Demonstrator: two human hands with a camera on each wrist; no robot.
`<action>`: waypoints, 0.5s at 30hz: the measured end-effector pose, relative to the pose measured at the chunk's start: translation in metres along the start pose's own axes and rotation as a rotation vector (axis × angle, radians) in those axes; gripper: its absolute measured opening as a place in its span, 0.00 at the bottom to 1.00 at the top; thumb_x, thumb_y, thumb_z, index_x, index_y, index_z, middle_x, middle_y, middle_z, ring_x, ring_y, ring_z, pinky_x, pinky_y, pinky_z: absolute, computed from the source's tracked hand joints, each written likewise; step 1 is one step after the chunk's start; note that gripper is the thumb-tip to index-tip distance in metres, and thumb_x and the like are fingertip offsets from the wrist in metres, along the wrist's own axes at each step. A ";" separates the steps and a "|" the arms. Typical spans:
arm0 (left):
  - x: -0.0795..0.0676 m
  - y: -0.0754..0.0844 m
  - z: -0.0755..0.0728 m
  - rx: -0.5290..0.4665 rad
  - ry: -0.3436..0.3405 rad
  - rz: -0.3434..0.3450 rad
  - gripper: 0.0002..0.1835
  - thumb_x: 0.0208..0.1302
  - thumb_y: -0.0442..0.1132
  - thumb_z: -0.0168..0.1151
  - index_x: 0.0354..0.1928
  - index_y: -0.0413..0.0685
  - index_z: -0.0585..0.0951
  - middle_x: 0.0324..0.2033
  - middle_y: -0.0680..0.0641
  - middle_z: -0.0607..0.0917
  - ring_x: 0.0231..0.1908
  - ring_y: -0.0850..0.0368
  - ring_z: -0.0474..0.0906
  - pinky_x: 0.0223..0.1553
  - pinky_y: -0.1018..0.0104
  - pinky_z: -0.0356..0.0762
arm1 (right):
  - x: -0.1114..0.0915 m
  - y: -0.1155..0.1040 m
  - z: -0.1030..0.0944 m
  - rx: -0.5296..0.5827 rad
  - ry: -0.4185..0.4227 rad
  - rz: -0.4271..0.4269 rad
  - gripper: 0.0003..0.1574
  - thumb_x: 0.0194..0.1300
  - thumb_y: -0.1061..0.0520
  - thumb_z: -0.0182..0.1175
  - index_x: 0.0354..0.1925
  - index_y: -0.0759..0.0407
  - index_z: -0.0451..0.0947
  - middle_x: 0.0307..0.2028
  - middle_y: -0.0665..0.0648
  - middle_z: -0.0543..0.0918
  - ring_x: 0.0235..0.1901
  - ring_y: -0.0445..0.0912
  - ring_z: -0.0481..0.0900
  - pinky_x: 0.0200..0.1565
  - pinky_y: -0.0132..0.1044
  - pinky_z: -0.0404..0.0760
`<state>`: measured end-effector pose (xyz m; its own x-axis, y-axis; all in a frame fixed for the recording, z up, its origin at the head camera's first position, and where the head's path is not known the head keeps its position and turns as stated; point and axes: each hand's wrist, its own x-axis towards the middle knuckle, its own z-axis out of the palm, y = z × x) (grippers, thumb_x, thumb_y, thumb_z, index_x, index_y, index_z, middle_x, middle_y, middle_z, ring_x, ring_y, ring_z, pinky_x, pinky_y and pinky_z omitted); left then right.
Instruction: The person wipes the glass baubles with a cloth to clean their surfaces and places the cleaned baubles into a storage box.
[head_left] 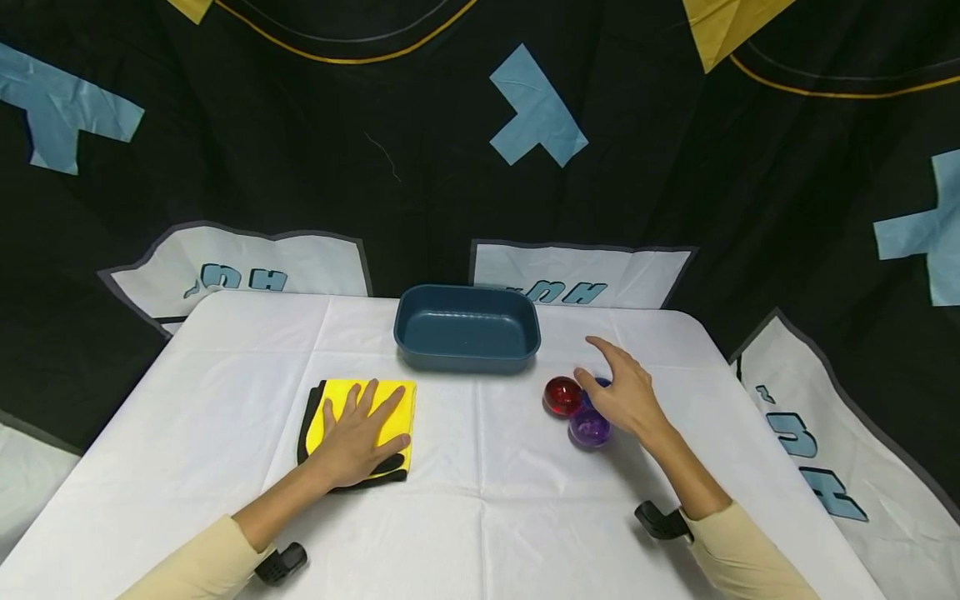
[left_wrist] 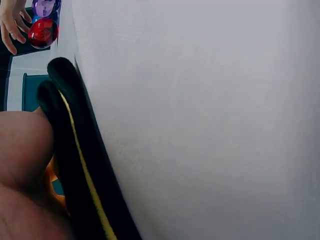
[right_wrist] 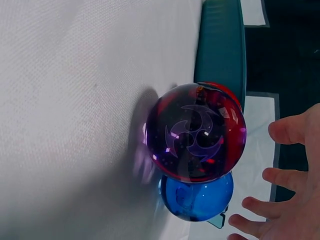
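Observation:
My left hand (head_left: 351, 442) rests spread on a folded yellow cloth (head_left: 401, 408) with black edging; the left wrist view shows the black folded edge (left_wrist: 85, 150) beside the hand. On the right, my right hand (head_left: 626, 396) hovers over three clear balls with its fingers apart, holding nothing. The red ball (head_left: 562, 396) lies to the left, the purple ball (head_left: 589, 428) in front, and the blue ball (right_wrist: 197, 197) is partly hidden under the hand in the head view. In the right wrist view the purple ball, bearing a swirl mark, overlaps the red one.
A dark teal rectangular tub (head_left: 468, 364) stands at the back middle of the white-covered table (head_left: 480, 542). Behind the table hangs a black cloth (head_left: 420, 167) with blue and yellow shapes. A black wrist camera sits below each forearm.

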<state>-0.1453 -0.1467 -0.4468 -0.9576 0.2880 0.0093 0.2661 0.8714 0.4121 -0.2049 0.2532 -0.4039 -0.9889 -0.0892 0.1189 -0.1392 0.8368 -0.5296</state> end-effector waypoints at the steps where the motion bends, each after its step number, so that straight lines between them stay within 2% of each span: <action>1: 0.000 0.000 0.000 0.006 0.008 0.006 0.37 0.70 0.55 0.60 0.77 0.50 0.64 0.75 0.28 0.59 0.74 0.23 0.50 0.65 0.16 0.40 | 0.000 0.000 0.000 0.002 0.000 0.002 0.41 0.72 0.42 0.55 0.77 0.51 0.60 0.75 0.66 0.64 0.75 0.67 0.56 0.72 0.72 0.48; 10: 0.001 -0.002 -0.001 0.050 0.073 0.038 0.32 0.72 0.49 0.59 0.74 0.48 0.68 0.70 0.27 0.66 0.69 0.23 0.61 0.61 0.15 0.52 | -0.001 0.004 -0.003 0.010 -0.007 0.017 0.41 0.72 0.42 0.55 0.77 0.52 0.59 0.75 0.67 0.63 0.75 0.67 0.57 0.72 0.71 0.48; 15: 0.002 -0.005 0.000 0.053 0.109 0.051 0.29 0.73 0.45 0.58 0.73 0.48 0.70 0.69 0.27 0.69 0.68 0.23 0.64 0.60 0.15 0.54 | -0.002 0.005 -0.003 0.011 -0.002 0.018 0.41 0.73 0.42 0.55 0.77 0.52 0.59 0.75 0.67 0.63 0.74 0.67 0.58 0.72 0.71 0.51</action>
<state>-0.1487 -0.1499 -0.4489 -0.9484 0.2898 0.1289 0.3171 0.8773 0.3602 -0.2032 0.2593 -0.4046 -0.9913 -0.0751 0.1080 -0.1219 0.8323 -0.5408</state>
